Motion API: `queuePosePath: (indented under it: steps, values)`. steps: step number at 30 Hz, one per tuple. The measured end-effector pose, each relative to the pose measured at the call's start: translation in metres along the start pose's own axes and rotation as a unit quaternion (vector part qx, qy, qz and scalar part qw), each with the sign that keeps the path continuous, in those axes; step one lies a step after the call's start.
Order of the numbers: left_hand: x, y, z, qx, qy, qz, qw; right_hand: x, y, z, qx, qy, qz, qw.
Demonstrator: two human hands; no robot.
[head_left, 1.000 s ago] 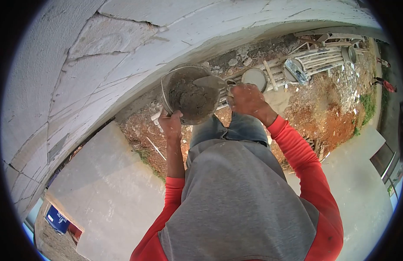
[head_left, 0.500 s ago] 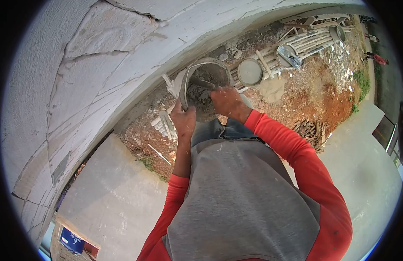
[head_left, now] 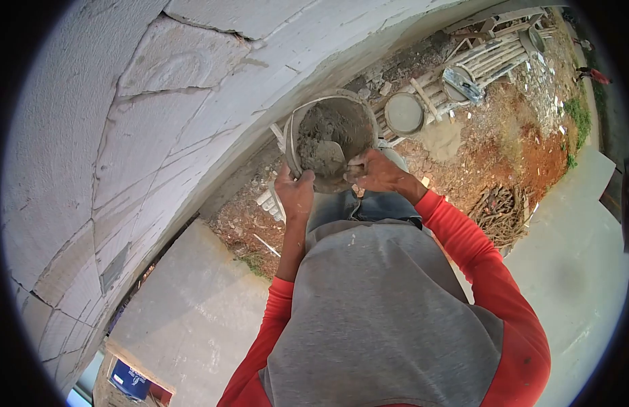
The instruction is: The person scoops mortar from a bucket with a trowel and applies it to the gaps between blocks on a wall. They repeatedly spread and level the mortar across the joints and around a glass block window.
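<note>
A bucket (head_left: pixel 363 130) of wet grey mortar (head_left: pixel 326 122) is held in front of my body, its open top facing me. My left hand (head_left: pixel 295 193) is closed on the near left part of its rim. My right hand (head_left: pixel 379 171) is closed at the near right side of the opening, around what looks like a trowel handle. The trowel blade (head_left: pixel 330 153) lies in the mortar, partly covered by it. The fingers of the right hand hide most of the handle.
A pale, cracked wall (head_left: pixel 158 136) rises close on the left. Beyond the bucket are a round mortar tub (head_left: pixel 404 113), stacked timber (head_left: pixel 501 60) and rubble. Concrete slabs (head_left: pixel 192 298) lie on both sides below. A heap of sticks (head_left: pixel 497 214) sits at right. Someone in red (head_left: pixel 594 74) is far off.
My right hand has drawn back from inside the bucket to its near right edge, and the trowel blade now shows in the mortar. My left hand keeps its hold on the rim.
</note>
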State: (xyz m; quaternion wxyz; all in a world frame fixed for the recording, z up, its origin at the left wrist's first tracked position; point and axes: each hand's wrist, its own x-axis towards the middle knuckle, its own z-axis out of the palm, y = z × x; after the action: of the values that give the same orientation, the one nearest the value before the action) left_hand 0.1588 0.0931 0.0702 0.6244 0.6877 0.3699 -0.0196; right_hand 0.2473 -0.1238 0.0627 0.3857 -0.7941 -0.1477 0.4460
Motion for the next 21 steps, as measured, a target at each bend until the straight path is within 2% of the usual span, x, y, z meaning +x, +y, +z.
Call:
queuePosePath:
  steps: [2,5,8,11,14,15,16,18,20,21]
  values:
    - [0.000,-0.003,0.000,-0.025,0.005,-0.022,0.999,-0.014,-0.011,-0.005,-0.176,0.102,-0.033,0.979]
    - [0.001,0.000,0.005,-0.026,0.000,-0.007,1.000,-0.016,-0.006,-0.015,-0.292,0.108,-0.111,0.944]
    - [-0.002,0.000,0.005,0.029,-0.001,0.003,1.000,-0.018,-0.013,-0.038,-0.247,0.127,-0.051,0.959]
    - [-0.003,0.001,0.010,0.091,-0.008,0.006,0.996,-0.009,-0.005,-0.039,-0.297,0.071,0.023,0.952]
    - [-0.010,0.004,0.015,0.065,-0.003,0.023,0.998,0.008,0.058,0.019,-0.099,0.037,-0.073,0.992]
    - [-0.010,0.001,0.018,0.044,0.001,0.039,0.998,0.011,0.055,0.024,-0.009,0.024,-0.094,0.995]
    - [-0.013,-0.003,0.020,0.024,0.004,0.053,0.998,0.008,0.057,0.023,0.022,-0.014,-0.064,0.998]
    - [-0.014,-0.003,0.018,-0.023,0.003,0.000,1.000,-0.001,0.049,0.008,0.086,-0.087,-0.003,0.993]
    - [-0.017,-0.001,0.019,-0.045,0.010,-0.032,0.998,-0.023,0.033,0.001,-0.134,0.006,-0.029,0.991]
    - [-0.018,0.000,0.023,-0.047,0.015,-0.035,0.998,-0.030,0.027,-0.009,-0.244,0.055,-0.044,0.967]
